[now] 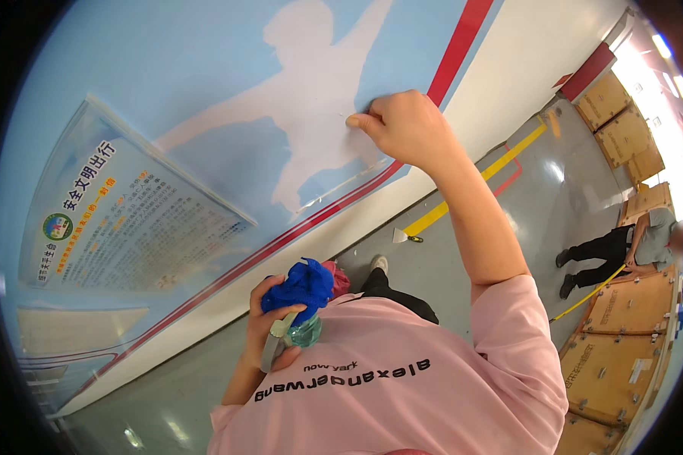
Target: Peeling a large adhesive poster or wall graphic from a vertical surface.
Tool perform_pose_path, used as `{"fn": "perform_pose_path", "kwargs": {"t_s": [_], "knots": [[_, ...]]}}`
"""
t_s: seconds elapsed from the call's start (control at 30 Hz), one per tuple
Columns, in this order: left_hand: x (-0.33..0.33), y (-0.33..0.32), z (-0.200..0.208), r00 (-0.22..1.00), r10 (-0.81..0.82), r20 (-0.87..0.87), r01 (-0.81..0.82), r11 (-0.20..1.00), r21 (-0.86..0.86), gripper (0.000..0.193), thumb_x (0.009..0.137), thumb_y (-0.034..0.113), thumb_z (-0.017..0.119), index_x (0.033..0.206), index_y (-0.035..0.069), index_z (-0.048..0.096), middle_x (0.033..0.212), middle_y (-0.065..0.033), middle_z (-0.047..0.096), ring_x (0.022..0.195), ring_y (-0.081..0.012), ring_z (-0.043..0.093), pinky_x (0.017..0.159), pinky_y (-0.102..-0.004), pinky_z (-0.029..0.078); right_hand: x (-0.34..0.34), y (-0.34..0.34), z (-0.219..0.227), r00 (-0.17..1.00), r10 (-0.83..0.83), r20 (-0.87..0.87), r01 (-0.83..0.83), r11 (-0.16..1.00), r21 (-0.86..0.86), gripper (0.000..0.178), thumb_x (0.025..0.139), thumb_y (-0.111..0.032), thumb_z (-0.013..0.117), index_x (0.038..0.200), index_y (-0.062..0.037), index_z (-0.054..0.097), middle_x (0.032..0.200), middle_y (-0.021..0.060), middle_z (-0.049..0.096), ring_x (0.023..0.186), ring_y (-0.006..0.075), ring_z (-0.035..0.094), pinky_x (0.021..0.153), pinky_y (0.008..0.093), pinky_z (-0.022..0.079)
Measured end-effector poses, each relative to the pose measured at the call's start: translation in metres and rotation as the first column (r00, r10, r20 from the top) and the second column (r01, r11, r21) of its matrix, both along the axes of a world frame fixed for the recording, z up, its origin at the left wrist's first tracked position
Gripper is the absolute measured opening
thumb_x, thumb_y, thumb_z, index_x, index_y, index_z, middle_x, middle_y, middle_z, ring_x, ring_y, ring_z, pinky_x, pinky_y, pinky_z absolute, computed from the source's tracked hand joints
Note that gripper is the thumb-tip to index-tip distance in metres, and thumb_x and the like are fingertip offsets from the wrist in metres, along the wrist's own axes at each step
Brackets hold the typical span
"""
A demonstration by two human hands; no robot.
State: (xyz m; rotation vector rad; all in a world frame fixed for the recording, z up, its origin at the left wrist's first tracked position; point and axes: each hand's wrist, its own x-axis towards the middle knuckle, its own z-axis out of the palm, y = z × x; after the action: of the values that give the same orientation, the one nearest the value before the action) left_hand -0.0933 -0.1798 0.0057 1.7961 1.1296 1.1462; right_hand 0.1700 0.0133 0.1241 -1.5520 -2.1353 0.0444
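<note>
My left hand (269, 315) is closed in front of my chest. It grips a bunched blue cloth (303, 284) together with a clear, greenish bottle (306, 332) that has a pale grey part under my fingers. A pink cloth (339, 279) shows just behind the blue one. Raised against the wall panel, my right hand (406, 125) has its fingers curled in and the thumb tip at the surface. Whatever it may pinch is hidden. Around it on the light blue wall panel (205, 53) is a pale human figure (311, 91), with small marks by my thumb.
A printed notice (136, 205) is fixed on the panel at left. On the grey floor (501, 265) lies a scraper (407, 236) near a yellow line (470, 178). Another person (645, 239) holds a yellow pole-like item (588, 294) beside wooden crates (622, 303) at right.
</note>
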Motion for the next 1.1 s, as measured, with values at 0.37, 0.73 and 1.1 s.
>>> {"fn": "perform_pose_path", "kwargs": {"t_s": [0.37,0.73,1.1], "knots": [[-0.002,-0.007,-0.007,0.996,0.076,-0.054,-0.075,0.997,0.028,0.031,0.059,0.005,0.075,0.089,0.015,0.07,0.123,-0.0107,0.043,0.117,-0.028,0.042,0.099,-0.0368,0.034,-0.008,-0.006,0.011,0.969,-0.132,0.207,0.121,0.99,0.066,0.064,0.058,-0.066,0.066,0.058,-0.003,0.062,0.049,0.0089,0.055,0.048,0.0265,0.055,0.047,0.032,0.045],[0.001,0.001,0.002,1.0,-0.021,-0.004,0.022,0.999,0.03,0.028,0.065,0.006,0.072,0.091,0.014,0.07,0.124,-0.0107,0.041,0.117,-0.029,0.042,0.098,-0.0373,0.035,0.008,0.009,0.009,0.985,0.04,0.168,-0.049,0.998,0.05,0.058,0.067,-0.06,0.062,0.06,-0.0031,0.065,0.053,0.0133,0.057,0.054,0.0305,0.058,0.052,0.0348,0.048],[-0.004,-0.009,-0.002,0.998,-0.045,0.05,0.044,0.999,0.016,0.03,0.063,0.019,0.073,0.092,0.012,0.069,0.122,-0.0131,0.041,0.117,-0.0305,0.04,0.099,-0.0391,0.032,-0.006,-0.001,0.027,0.938,-0.094,0.335,0.096,0.995,0.011,0.063,0.06,-0.063,0.066,0.053,-0.0006,0.06,0.05,0.0124,0.053,0.051,0.0289,0.056,0.05,0.0347,0.046]]}}
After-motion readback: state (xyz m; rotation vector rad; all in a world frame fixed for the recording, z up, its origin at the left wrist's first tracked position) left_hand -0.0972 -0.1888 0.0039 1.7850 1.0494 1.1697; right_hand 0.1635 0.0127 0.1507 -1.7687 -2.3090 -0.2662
